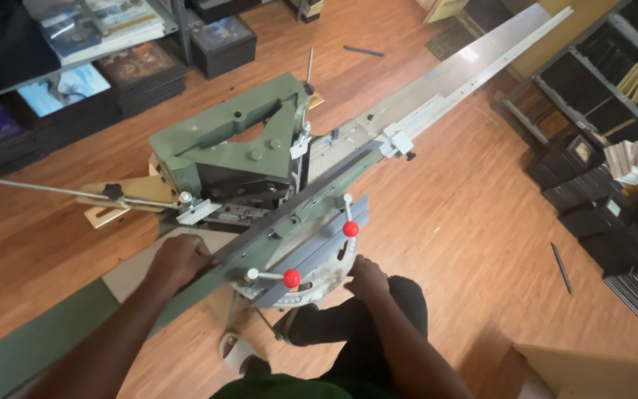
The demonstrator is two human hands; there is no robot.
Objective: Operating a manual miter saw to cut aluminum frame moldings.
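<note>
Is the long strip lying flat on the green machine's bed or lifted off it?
Flat: the strip rests along the bed, pressed by the left hand.

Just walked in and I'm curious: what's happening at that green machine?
A person stands over a green cutting machine on a wooden floor. Their left hand presses a long dark strip against the machine's fence. Their right hand rests at the front edge of the table, just below two red-knobbed levers. A long grey measuring rail runs off to the upper right.
</note>
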